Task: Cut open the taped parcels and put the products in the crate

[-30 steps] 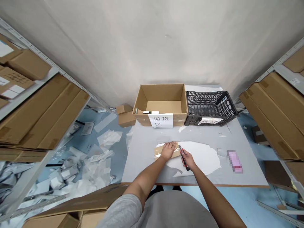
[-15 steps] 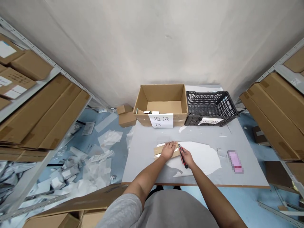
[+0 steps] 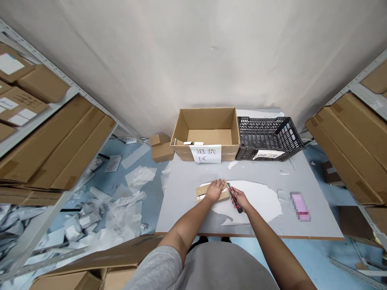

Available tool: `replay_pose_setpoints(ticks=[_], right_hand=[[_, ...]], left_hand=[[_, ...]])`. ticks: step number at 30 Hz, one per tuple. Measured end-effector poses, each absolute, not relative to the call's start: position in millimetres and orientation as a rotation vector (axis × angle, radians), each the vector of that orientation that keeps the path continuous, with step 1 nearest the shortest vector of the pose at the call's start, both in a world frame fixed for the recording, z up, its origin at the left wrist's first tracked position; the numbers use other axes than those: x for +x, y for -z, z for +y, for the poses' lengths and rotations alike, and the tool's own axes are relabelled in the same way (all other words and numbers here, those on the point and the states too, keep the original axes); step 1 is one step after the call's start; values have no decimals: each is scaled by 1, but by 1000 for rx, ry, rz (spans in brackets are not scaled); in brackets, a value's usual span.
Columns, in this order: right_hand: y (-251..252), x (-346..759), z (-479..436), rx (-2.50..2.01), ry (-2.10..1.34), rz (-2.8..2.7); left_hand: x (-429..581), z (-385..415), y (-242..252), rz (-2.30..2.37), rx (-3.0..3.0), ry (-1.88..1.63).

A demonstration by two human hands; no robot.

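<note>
— Cardboard, a small flat parcel (image 3: 211, 193) banded with shiny tape, lying across the left edge of a torn white sheet (image 3: 260, 199). What's on it?
— The left hand (image 3: 214, 190), open and pressing down on top, fingers spread.
— And the right hand (image 3: 241, 198)?
— Closed firmly round a utility knife (image 3: 234, 198) with a red and black handle, its front end just beside the parcel's right end.
— What's around them?
— The sheet lies on a grey table (image 3: 181, 213), and a pink object (image 3: 300, 206), too blurred to name, sits to its right. Farther on, an open cardboard box (image 3: 183, 153) wearing a paper sign (image 3: 205, 154) stands beside a black plastic crate (image 3: 290, 137). White paper scraps (image 3: 133, 217) litter the blue floor (image 3: 105, 161) to the left, below loaded metal shelves (image 3: 60, 84).
</note>
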State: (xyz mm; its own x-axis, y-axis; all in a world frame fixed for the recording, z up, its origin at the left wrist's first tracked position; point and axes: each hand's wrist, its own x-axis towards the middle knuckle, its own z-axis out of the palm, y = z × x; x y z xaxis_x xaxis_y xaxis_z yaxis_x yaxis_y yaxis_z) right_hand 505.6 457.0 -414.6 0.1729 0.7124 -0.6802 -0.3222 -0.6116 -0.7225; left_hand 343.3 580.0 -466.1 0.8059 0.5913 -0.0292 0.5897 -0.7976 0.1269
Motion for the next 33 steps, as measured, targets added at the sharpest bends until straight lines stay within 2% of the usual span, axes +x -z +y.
replay_pose_setpoints(ticks=[13,33], right_hand=[[418,487,453,-1618,-1519,-283],[425,467,448,-1758,-1388,-367]], left_hand=[[343,575,469,984,2824,-157],[345,573,473,992,2820,-86]])
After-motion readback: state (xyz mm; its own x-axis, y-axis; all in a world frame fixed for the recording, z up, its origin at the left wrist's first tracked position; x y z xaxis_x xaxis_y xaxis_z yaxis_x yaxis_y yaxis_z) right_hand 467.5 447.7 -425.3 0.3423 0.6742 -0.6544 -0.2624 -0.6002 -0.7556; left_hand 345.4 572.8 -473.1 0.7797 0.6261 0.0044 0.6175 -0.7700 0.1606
